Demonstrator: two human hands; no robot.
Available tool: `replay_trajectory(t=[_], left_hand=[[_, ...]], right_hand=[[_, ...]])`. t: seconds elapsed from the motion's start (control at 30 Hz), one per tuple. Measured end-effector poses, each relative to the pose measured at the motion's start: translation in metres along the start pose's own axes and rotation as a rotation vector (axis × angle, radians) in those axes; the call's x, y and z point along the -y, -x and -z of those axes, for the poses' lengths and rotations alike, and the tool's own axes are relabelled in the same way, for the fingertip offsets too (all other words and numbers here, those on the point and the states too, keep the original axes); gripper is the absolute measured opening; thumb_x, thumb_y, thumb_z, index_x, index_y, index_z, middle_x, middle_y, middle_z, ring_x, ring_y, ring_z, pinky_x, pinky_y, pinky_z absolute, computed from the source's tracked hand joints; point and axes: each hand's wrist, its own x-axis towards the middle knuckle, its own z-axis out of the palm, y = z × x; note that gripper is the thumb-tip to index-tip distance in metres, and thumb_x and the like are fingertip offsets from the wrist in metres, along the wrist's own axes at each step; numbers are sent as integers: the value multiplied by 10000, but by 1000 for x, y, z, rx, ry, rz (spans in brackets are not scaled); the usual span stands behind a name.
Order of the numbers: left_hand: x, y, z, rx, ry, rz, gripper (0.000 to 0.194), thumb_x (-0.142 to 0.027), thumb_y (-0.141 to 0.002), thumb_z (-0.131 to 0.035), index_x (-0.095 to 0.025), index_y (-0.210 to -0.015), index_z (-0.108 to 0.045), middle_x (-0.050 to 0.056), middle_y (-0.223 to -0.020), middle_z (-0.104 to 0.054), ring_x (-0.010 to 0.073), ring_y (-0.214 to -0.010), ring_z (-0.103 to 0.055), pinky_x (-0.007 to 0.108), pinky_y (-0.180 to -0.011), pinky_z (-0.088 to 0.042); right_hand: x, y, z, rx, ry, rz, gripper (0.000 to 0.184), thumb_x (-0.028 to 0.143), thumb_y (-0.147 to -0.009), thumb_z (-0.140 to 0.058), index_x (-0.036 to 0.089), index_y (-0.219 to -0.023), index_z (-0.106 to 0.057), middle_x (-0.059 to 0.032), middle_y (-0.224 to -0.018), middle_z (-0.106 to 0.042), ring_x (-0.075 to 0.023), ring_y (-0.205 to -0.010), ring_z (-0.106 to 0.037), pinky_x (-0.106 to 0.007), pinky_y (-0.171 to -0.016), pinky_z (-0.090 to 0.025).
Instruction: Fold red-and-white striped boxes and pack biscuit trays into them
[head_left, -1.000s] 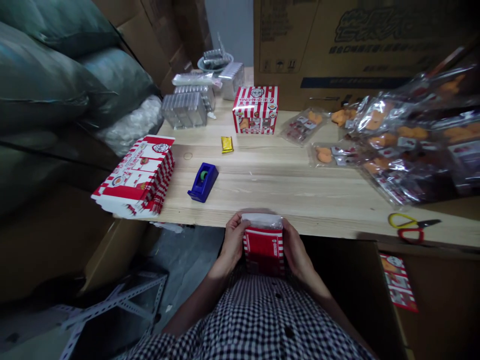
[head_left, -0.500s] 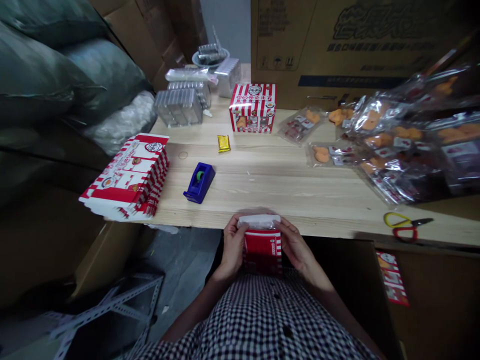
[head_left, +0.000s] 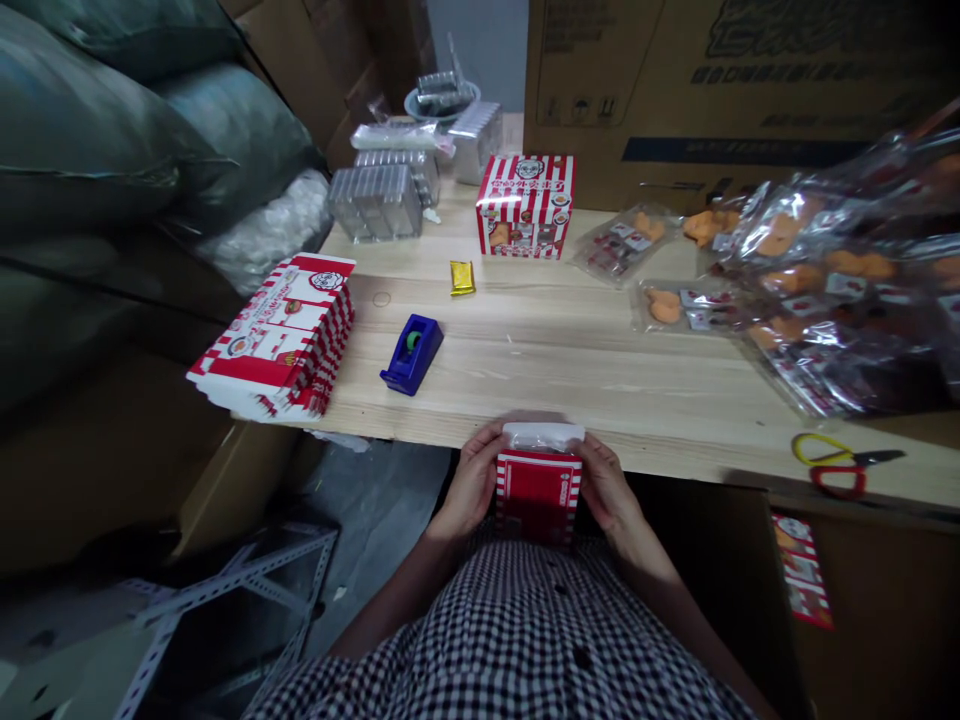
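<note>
A red-and-white striped carton is held close to my body at the table's front edge, its white top flap raised. Something clear and shiny shows at its opening, under the flap. My left hand grips the carton's left upper edge, fingers closed with the thumb near the opening. On the opposite side my right hand pinches the right upper edge. Beyond them on the table lie a blue tape dispenser and a small gold packet.
Flat striped cartons are stacked at left. A finished-looking striped box stands at the back beside clear plastic trays. Bagged orange items pile up at right, behind scissors. A large cardboard box blocks the back.
The view has shifted slightly, so the table things appear a little further right. Both hands still hold the carton, with the thumbs moved slightly at its opening.
</note>
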Motion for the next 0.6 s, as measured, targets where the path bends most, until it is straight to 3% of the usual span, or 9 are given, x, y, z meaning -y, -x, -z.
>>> replay_trajectory(t=[0.2, 0.37, 0.47, 0.6], left_hand=[[0, -6, 0, -36, -112, -26, 177, -167, -691, -723, -151, -865, -695, -8, -716, -708, 111, -589, -616, 226, -625, -453], [-6, -15, 6, -67, -164, 47, 232, -82, -589, -695, -141, -810, -734, -6, -658, -700, 112, -547, -597, 231, -602, -450], [-8, -14, 12, -23, -246, 59, 263, -103, -636, -707, -127, -888, -781, 50, -762, -755, 160, -667, -665, 264, -681, -493], [-13, -17, 16, 94, -394, -45, 241, -199, -752, -705, -164, -970, -802, 103, -1172, -741, 252, -1106, -660, 326, -944, -485]], right_hand=[[-2, 4, -5, 46, 16, -11, 284, 274, -693, -805, 216, -959, -726, -8, -846, -783, -230, -809, -726, -331, -744, -544], [-1, 0, -4, 64, 123, 21, 204, 282, -691, -780, 214, -879, -735, -4, -793, -772, -189, -666, -683, -300, -656, -509], [-2, -8, 2, 70, 151, 46, 180, 260, -667, -778, 211, -837, -748, -5, -792, -771, -177, -662, -669, -284, -645, -492], [1, -19, 3, 98, 163, 70, 182, 245, -653, -761, 213, -831, -767, -13, -822, -774, -199, -743, -693, -292, -677, -509]])
